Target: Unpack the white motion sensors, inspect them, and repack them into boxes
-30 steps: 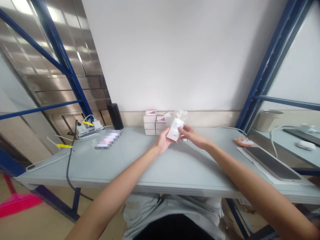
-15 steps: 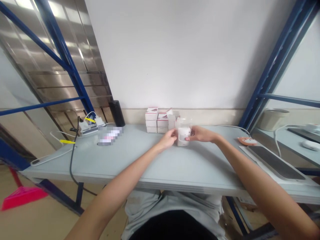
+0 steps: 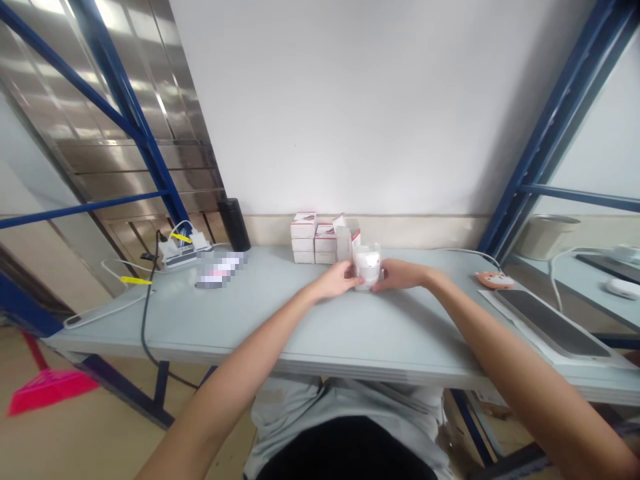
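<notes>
A small white item in a clear plastic bag point(image 3: 367, 267) is held between both my hands just above the grey table point(image 3: 300, 333). My left hand point(image 3: 336, 280) pinches its left side and my right hand point(image 3: 400, 275) grips its right side; both are closed on it. Right behind it stands an open white and red box point(image 3: 347, 241) with its flap up. To the left of that box is a stack of closed white and red boxes point(image 3: 313, 239) against the wall.
A black cylinder point(image 3: 234, 224), a power strip with plugs and cables point(image 3: 180, 252) and a blurred flat object point(image 3: 220, 272) lie at the left. An orange item point(image 3: 494, 280) and a dark tablet on white paper point(image 3: 550, 325) are at the right. Blue rack posts point(image 3: 545, 127) flank the table.
My hands brought the bagged item down from chest height to just over the table, in front of the open box. The bag's loose top has been folded down.
</notes>
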